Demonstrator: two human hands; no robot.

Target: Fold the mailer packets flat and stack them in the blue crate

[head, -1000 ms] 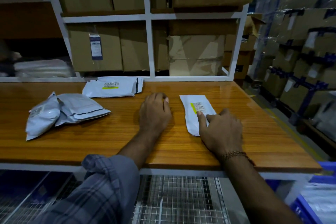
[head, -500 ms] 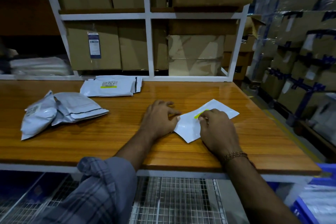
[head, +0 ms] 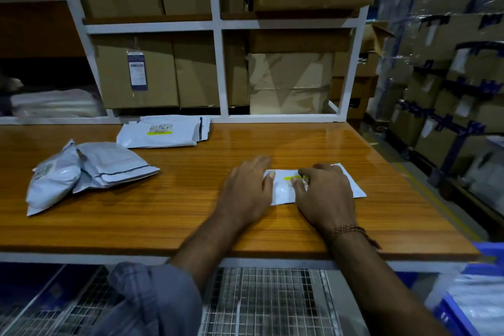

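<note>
Pressing the white mailer packet [head: 283,188] flat on the table [head: 177,207] at centre right with left hand [head: 246,194] and right hand [head: 326,195], fingers loosely bent, probably needing next a lift toward the blue crate [head: 452,316] at lower right.

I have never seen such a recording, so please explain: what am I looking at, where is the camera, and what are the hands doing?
There is no machine here. A person wears one camera on the head, looking down at a wooden table. The left hand and right hand both press on a white mailer packet with a yellow mark, lying flat. Nothing is lifted. Farther left lie two puffy grey packets, and a flat stack of packets sits near the shelf. A blue crate shows at the lower right.
</note>
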